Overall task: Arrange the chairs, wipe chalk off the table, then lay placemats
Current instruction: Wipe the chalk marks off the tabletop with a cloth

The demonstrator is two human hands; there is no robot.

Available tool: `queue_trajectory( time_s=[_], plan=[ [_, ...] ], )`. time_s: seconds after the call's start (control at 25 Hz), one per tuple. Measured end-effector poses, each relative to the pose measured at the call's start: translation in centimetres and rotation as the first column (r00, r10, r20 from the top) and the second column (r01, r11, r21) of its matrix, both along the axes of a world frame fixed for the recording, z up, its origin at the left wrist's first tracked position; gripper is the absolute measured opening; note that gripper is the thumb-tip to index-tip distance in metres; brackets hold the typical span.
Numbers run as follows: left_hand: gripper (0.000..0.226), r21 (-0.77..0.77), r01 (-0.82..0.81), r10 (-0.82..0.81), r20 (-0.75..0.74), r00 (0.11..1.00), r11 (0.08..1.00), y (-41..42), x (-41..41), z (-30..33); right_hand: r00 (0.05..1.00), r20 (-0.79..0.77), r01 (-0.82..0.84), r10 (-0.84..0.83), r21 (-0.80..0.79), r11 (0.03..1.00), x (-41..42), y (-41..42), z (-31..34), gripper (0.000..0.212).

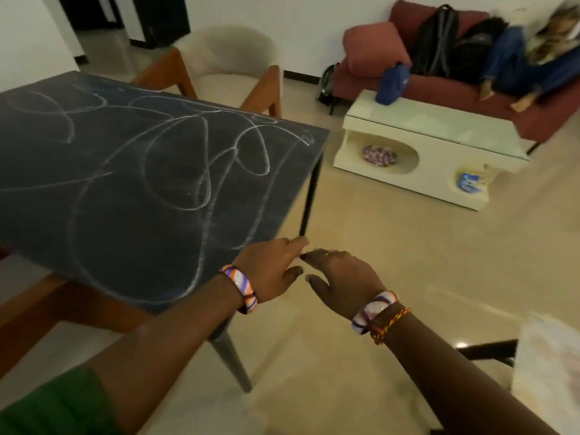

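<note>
A dark table (131,171) fills the left half of the view, its top covered in looping white chalk scribbles (201,158). A cream upholstered chair with wooden arms (229,64) stands at the table's far side. Part of another wooden chair (53,302) shows under the table's near left edge. My left hand (270,271) hovers at the table's near right edge with fingers extended, holding nothing. My right hand (339,274) is beside it over the floor, fingers spread and empty. Both wrists wear striped bangles.
A cream coffee table (433,146) stands on the floor to the right, with a blue bag on it. Behind it a red sofa (439,80) carries backpacks and a seated person. Something pale and blurred (546,365) sits at the right edge.
</note>
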State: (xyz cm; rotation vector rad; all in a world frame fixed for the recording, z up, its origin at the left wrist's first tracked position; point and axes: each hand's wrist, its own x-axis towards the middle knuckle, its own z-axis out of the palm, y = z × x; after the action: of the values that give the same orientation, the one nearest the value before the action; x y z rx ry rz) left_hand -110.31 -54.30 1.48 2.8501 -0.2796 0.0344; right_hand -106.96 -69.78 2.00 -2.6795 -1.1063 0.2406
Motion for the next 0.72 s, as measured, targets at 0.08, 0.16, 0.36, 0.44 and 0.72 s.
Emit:
queue_trajectory(
  time_s=[0.08, 0.16, 0.36, 0.44, 0.72],
  plan=[
    [0.049, -0.012, 0.068, -0.069, -0.057, 0.996, 0.998, -5.3, 3.2, -0.7, 0.997, -0.008, 0.079, -0.079, -0.012, 0.997, 1.8, -5.9, -0.8, 0.043],
    [0.047, -0.005, 0.156, -0.156, -0.092, 0.984, 0.988, -10.9, 6.2, -1.6, 0.983, -0.024, 0.183, -0.184, -0.036, 0.982, 3.2, -12.3, -1.8, 0.043],
    [0.044, -0.011, 0.368, -0.364, -0.192, 0.912, 0.930, -23.1, 11.2, -3.7, 0.866, -0.108, 0.479, -0.488, -0.097, 0.872, 3.7, -26.0, -3.7, 0.043],
    [0.043, -0.006, 0.439, -0.428, -0.236, 0.872, 0.898, -27.3, 12.7, -4.4, 0.784, -0.154, 0.591, -0.601, -0.108, 0.799, 3.3, -30.8, -4.7, 0.042],
    [0.044, 0.021, 0.642, -0.597, -0.348, 0.723, 0.766, -41.8, 17.3, -8.1, 0.472, -0.265, 0.833, -0.841, -0.178, 0.524, 1.3, -46.9, -9.7, 0.041]
  ],
)
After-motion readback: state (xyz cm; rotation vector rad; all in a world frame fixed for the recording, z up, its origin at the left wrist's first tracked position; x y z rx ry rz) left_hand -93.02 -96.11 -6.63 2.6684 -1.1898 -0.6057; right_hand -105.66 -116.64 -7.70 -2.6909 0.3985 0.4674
